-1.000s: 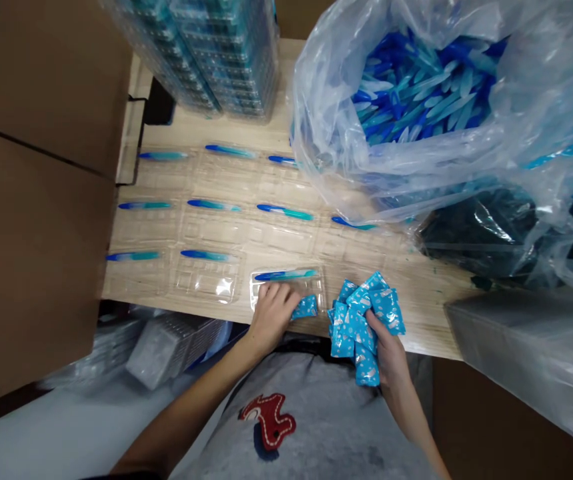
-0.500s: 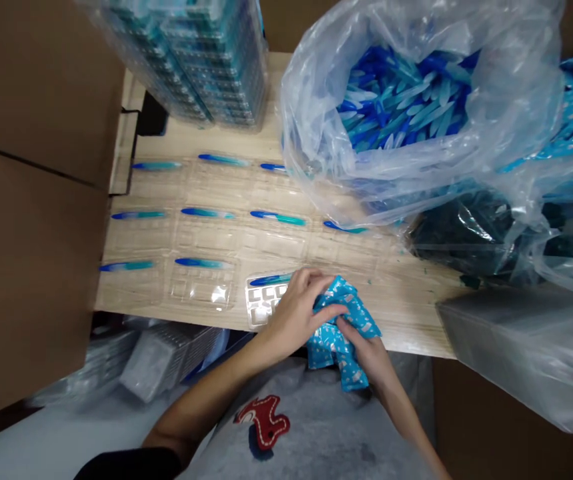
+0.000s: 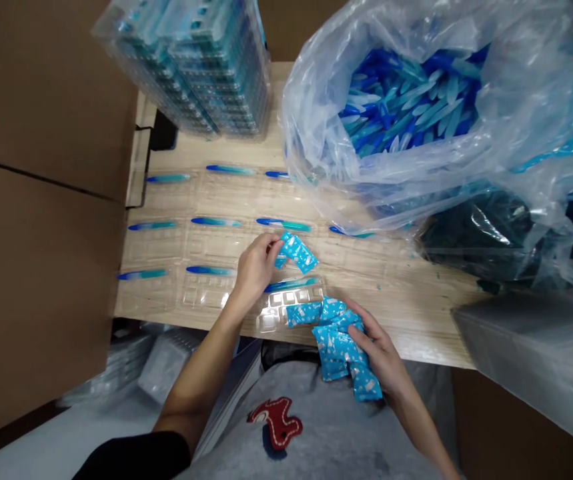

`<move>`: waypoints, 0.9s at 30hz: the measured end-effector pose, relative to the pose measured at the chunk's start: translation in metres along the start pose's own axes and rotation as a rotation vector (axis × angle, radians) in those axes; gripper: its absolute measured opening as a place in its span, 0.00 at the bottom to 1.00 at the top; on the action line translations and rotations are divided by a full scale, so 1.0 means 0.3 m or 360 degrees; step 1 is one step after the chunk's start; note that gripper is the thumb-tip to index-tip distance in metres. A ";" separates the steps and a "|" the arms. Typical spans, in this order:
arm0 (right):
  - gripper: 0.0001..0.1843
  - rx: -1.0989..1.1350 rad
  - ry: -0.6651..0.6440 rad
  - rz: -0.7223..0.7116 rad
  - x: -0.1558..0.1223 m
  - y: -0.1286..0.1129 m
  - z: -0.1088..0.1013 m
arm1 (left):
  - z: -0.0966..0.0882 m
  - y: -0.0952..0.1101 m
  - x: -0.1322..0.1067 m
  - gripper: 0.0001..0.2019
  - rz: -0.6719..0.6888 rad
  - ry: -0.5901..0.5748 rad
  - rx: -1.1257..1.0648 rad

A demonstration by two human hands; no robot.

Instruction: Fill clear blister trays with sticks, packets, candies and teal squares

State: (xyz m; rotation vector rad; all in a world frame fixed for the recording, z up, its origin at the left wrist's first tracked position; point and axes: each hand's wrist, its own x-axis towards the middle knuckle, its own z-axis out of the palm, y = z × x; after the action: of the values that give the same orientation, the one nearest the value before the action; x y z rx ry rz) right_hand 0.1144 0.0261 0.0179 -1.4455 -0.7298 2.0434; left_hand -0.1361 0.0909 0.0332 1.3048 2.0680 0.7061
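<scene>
My left hand [image 3: 257, 268] is closed on a blue packet [image 3: 297, 253], pinching it between thumb and fingers just above the front tray. My right hand [image 3: 377, 353] is curled around a bunch of blue packets [image 3: 341, 347], holding them against the near edge of the surface [image 3: 416, 327]. One loose packet [image 3: 303, 314] lies on the right end of the clear plastic tray [image 3: 286, 310] nearest me, touching the bunch, and a toothbrush [image 3: 291, 285] lies along that tray's far side.

More clear trays lie in rows across the surface, each with a toothbrush along its far edge. Beyond them stands a tall stack of trays [image 3: 191, 70]. To the right, a big clear plastic bag [image 3: 516, 113] full of blue and teal toothbrushes [image 3: 406, 100] spills over the surface and covers the far ends of the back rows. A dark bag [image 3: 481, 233] sits under its edge, and a grey plastic bin [image 3: 531, 360] stands at the right corner. A large cardboard box [image 3: 41, 213] blocks the whole left side. Below my arms I see my grey shirt [image 3: 326, 427] with a red patch on it.
</scene>
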 end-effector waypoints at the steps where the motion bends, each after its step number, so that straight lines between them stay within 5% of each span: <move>1: 0.25 -0.0008 -0.0004 -0.0004 -0.001 0.003 -0.002 | -0.011 0.000 0.005 0.07 -0.0022 0.0021 0.0141; 7: 0.27 -0.0054 -0.0030 -0.0010 0.001 0.014 -0.017 | -0.080 0.010 -0.028 0.08 -0.0262 0.0342 0.0751; 9: 0.28 -0.0073 -0.0037 -0.0005 0.003 0.015 -0.021 | -0.100 -0.002 -0.037 0.09 -0.0100 0.0557 0.0761; 11: 0.28 -0.0090 -0.0042 -0.0008 0.005 0.014 -0.022 | -0.115 -0.018 -0.036 0.10 0.0301 0.0629 0.0689; 13: 0.28 -0.0110 -0.0044 -0.0012 0.007 0.012 -0.022 | -0.121 -0.029 -0.018 0.11 0.0694 0.0523 0.0586; 16: 0.28 -0.0143 -0.0052 -0.0008 0.009 0.008 -0.020 | -0.103 -0.022 0.059 0.10 0.0944 0.0445 0.0584; 20: 0.29 -0.0178 -0.0081 -0.0003 0.005 0.001 -0.016 | -0.027 0.011 0.225 0.09 0.0978 0.0446 0.0833; 22: 0.28 -0.0196 -0.0072 -0.0020 0.000 -0.002 -0.015 | 0.017 0.017 0.290 0.09 0.0973 0.0285 0.0850; 25: 0.28 -0.0161 -0.0021 -0.0023 -0.010 -0.003 -0.014 | 0.060 0.007 0.325 0.09 0.0973 -0.0019 0.0779; 27: 0.29 -0.0079 0.0004 0.0016 -0.015 -0.004 -0.012 | 0.059 0.004 0.302 0.10 0.0950 -0.0063 0.0750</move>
State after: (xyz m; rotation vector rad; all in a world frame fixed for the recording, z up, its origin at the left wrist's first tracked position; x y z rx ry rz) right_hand 0.1193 0.0242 0.0206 -1.4816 -0.7785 2.0444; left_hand -0.1542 0.1765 0.0041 2.2314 1.8753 0.4249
